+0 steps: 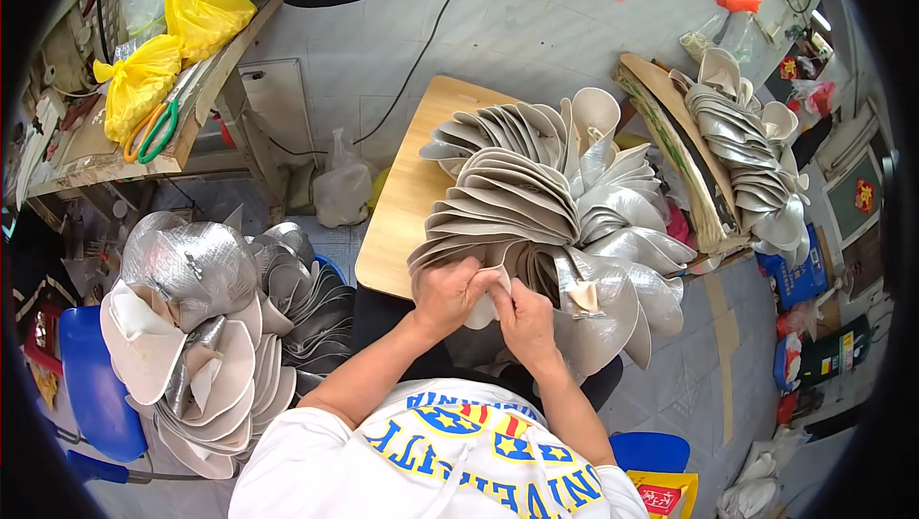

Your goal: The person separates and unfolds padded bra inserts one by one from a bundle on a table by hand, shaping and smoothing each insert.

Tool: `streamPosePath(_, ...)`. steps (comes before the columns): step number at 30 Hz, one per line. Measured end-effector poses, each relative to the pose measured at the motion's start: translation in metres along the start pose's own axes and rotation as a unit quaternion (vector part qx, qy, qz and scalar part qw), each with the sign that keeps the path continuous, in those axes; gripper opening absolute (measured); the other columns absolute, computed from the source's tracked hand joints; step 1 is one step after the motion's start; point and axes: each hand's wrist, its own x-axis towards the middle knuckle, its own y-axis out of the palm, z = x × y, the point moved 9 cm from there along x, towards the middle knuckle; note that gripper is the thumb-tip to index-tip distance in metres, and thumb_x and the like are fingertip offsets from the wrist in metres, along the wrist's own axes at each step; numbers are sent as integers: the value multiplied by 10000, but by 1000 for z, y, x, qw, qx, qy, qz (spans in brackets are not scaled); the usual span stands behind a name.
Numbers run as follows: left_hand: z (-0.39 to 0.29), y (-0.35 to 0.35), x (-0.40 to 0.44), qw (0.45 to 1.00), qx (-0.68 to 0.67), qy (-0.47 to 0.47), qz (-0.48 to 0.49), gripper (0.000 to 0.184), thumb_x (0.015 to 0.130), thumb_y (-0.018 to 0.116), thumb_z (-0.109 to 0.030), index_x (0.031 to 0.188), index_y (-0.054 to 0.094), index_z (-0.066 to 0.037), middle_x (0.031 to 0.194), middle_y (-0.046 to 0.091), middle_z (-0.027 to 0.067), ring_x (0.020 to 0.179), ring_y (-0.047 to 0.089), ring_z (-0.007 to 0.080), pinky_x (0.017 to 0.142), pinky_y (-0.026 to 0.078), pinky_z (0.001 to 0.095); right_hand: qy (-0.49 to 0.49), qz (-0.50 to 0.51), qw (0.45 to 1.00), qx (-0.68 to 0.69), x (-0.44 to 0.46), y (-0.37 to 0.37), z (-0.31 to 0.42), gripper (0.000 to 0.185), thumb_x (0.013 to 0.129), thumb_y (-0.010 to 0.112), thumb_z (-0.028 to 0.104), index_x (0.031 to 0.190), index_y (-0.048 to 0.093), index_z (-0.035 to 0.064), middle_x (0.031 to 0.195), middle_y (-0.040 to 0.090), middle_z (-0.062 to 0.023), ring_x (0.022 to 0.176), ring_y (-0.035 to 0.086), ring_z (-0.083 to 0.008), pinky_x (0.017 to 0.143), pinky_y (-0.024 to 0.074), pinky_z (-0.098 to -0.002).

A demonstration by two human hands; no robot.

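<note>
My left hand (443, 301) and my right hand (525, 320) are close together at the near edge of a big pile of curved, foil-backed pieces (507, 203). Thumbs and fingers of both hands pinch the edge of one beige, soft-looking foil-backed piece (485, 312), which bends between them. The pile lies fanned out over a light wooden board (394, 222), beige faces showing on its left and silver faces on its right. A small beige tab (584, 297) sits on a silver piece right of my hands.
More foil-backed pieces are heaped at left (191, 347), beside a blue chair (100, 385), and at right on another stand (742, 155). A worktable (206, 98) at upper left carries yellow bags (201, 7) and green-handled scissors (158, 133). A black cable (421, 50) crosses the tiled floor.
</note>
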Motion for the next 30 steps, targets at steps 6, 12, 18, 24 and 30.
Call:
streamPosePath(6, 7, 10, 9, 987, 54, 148, 35, 265, 801, 715, -276, 685, 574, -84, 602, 562, 80, 547, 580, 261, 530, 455, 369, -22, 65, 991, 114, -11, 9, 3, 259, 922, 595, 189, 752, 542, -1, 638, 538, -183, 566, 523, -367, 518, 408, -402)
streamPosePath(12, 16, 18, 28, 986, 11, 162, 40, 274, 786, 731, -265, 666, 571, -78, 601, 542, 109, 559, 562, 297, 547, 444, 395, 2, 63, 982, 177, -23, 1, -4, 279, 930, 581, 161, 719, 537, -17, 584, 499, -131, 495, 482, -217, 492, 385, -331)
streamPosePath(18, 18, 34, 38, 975, -158, 1, 154, 251, 865, 667, -223, 742, 604, -13, 616, 488, 115, 576, 448, 241, 571, 410, 336, 125, 25, 954, 271, -25, -10, -37, 315, 941, 595, 171, 680, 540, 5, 579, 535, -1, 537, 461, -52, 475, 349, -249)
streamPosePath(24, 24, 40, 42, 952, -235, -106, 166, 315, 923, 617, -253, 746, 584, 5, 627, 416, 34, 610, 355, 129, 565, 376, 298, 195, -30, 907, 372, -21, -1, -44, 147, 884, 660, 144, 872, 616, 4, 809, 643, -13, 792, 596, -74, 691, 477, -247)
streamPosePath(30, 18, 34, 45, 965, -194, -90, 149, 269, 910, 632, -212, 744, 591, -4, 625, 455, 34, 588, 383, 158, 572, 388, 299, 139, 67, 961, 230, -27, 31, -34, 277, 860, 666, 215, 1011, 665, -17, 941, 707, -121, 886, 674, -217, 786, 500, -341)
